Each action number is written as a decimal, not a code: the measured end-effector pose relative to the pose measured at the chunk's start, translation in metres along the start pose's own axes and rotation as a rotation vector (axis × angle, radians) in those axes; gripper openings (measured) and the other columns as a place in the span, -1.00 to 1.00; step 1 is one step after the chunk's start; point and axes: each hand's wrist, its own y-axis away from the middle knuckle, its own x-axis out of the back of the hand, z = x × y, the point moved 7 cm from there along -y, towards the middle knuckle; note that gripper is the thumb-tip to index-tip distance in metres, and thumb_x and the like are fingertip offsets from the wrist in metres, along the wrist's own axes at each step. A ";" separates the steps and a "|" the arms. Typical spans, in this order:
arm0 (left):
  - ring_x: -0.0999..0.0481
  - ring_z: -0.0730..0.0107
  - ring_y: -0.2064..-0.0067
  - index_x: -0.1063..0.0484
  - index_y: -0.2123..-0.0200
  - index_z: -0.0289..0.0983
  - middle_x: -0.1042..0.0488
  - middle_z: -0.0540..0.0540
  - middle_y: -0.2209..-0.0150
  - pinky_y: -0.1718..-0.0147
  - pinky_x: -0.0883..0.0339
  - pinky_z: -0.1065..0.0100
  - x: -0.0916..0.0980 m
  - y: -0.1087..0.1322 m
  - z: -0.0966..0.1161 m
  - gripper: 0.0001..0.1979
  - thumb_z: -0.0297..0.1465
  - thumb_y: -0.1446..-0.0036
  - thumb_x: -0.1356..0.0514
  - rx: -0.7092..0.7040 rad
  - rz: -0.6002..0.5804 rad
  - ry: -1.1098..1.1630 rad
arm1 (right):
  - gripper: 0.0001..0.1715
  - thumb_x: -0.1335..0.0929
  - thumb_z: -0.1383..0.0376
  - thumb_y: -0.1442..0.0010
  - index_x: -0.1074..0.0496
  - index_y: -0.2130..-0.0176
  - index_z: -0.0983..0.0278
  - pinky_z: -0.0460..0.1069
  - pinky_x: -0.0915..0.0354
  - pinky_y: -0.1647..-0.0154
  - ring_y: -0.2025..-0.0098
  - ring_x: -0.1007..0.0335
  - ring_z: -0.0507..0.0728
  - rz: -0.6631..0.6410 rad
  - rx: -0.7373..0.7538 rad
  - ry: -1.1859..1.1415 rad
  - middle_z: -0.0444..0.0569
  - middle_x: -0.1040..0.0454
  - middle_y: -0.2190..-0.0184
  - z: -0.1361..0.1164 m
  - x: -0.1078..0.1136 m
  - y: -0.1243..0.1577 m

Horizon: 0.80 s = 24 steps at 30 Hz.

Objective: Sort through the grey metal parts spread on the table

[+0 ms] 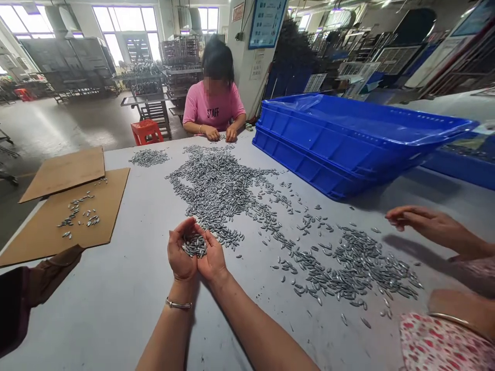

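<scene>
My left hand (180, 257) and my right hand (214, 259) are cupped side by side, their inner edges touching. In the hollow between them lies a heap of small silver oval metal pieces (194, 246). A bracelet circles my left wrist. Just beyond my fingers spreads a large pile of the same metal pieces (218, 188) on the white table (135, 299). From it a looser trail leads right to a second pile (356, 263). The lower edges of both palms are at or just over the tabletop; I cannot tell which.
Two stacked blue crates (328, 149) stand at the back right. Cardboard sheets (104, 216) with some pieces on them lie at left, near a dark object (13, 309). A person in pink (214, 103) works opposite. Another person's hand (429, 226) reaches in from the right. A red stool (147, 132) stands behind.
</scene>
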 end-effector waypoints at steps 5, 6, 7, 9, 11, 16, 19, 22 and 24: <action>-0.53 0.17 0.02 -0.58 0.31 -0.31 -0.59 -0.23 0.13 -0.01 -0.31 0.21 -0.008 0.006 0.007 -0.55 -0.12 -0.26 -0.02 -0.087 -0.032 -0.105 | -0.71 -0.27 0.22 -0.22 -0.53 0.20 0.27 0.17 -0.34 -0.12 0.18 -0.53 0.13 -0.025 -0.070 -0.069 -0.07 -0.62 0.30 0.001 -0.005 0.001; -0.53 0.17 0.03 -0.56 0.38 -0.30 -0.59 -0.22 0.16 0.00 -0.32 0.20 -0.010 0.008 0.009 -0.55 -0.13 -0.26 -0.02 -0.121 -0.041 -0.140 | -0.71 -0.26 0.23 -0.23 -0.53 0.22 0.28 0.16 -0.36 -0.10 0.21 -0.53 0.12 -0.026 -0.088 -0.088 -0.08 -0.62 0.32 0.001 -0.006 0.002; -0.52 0.17 0.05 -0.53 0.44 -0.28 -0.59 -0.20 0.19 0.01 -0.32 0.20 -0.012 0.010 0.011 -0.55 -0.14 -0.27 -0.02 -0.156 -0.048 -0.175 | -0.71 -0.25 0.24 -0.24 -0.52 0.23 0.29 0.14 -0.37 -0.09 0.23 -0.53 0.11 -0.029 -0.103 -0.103 -0.08 -0.61 0.33 0.001 -0.007 0.003; -0.52 0.18 0.07 -0.47 0.52 -0.26 -0.59 -0.17 0.26 -0.01 -0.31 0.20 -0.015 0.014 0.014 -0.57 -0.14 -0.26 -0.03 -0.215 -0.061 -0.221 | -0.71 -0.24 0.25 -0.24 -0.51 0.24 0.31 0.11 -0.37 -0.08 0.21 -0.53 0.10 -0.050 -0.115 -0.112 -0.07 -0.61 0.31 0.000 -0.011 0.004; -0.50 0.19 0.07 -0.46 0.50 -0.24 -0.58 -0.16 0.27 -0.04 -0.28 0.20 -0.018 0.018 0.016 -0.61 -0.14 -0.24 -0.08 -0.254 -0.077 -0.231 | -0.73 -0.25 0.26 -0.24 -0.51 0.27 0.30 0.06 -0.38 -0.06 0.22 -0.53 0.08 -0.052 -0.123 -0.118 -0.08 -0.61 0.32 -0.001 -0.013 0.005; -0.46 0.17 0.02 -0.54 0.14 -0.26 -0.53 -0.21 0.06 0.01 -0.31 0.27 -0.026 0.021 0.010 -0.57 -0.04 -0.18 -0.14 -0.217 -0.169 -0.282 | -0.74 -0.26 0.35 -0.22 -0.46 0.45 0.28 -0.01 -0.44 0.07 0.36 -0.51 0.05 0.068 -0.114 -0.162 -0.12 -0.58 0.48 -0.003 -0.008 0.005; -0.39 0.11 -0.12 -0.50 0.01 -0.21 -0.49 -0.20 -0.05 -0.09 -0.24 0.24 -0.030 0.022 0.008 -0.49 0.01 -0.15 -0.15 -0.221 -0.213 -0.303 | -0.74 -0.25 0.34 -0.22 -0.49 0.40 0.30 -0.01 -0.44 0.07 0.34 -0.52 0.06 0.051 -0.143 -0.183 -0.09 -0.60 0.45 -0.002 -0.010 0.006; -0.41 0.07 -0.13 -0.47 -0.03 -0.22 -0.47 -0.22 -0.08 -0.11 -0.25 0.18 -0.030 0.024 0.010 -0.45 0.03 -0.14 -0.15 -0.267 -0.202 -0.312 | -0.78 -0.27 0.34 -0.21 -0.50 0.36 0.31 -0.06 -0.43 0.09 0.33 -0.52 0.03 0.011 -0.196 -0.226 -0.09 -0.60 0.42 0.000 -0.013 0.006; -0.46 0.07 -0.09 -0.46 -0.04 -0.25 -0.48 -0.24 -0.06 -0.08 -0.30 0.12 -0.028 0.024 0.013 -0.44 0.03 -0.17 -0.11 -0.338 -0.165 -0.311 | -0.81 -0.29 0.33 -0.20 -0.50 0.33 0.32 -0.08 -0.44 0.10 0.31 -0.53 0.02 -0.005 -0.246 -0.261 -0.08 -0.61 0.40 0.002 -0.013 0.007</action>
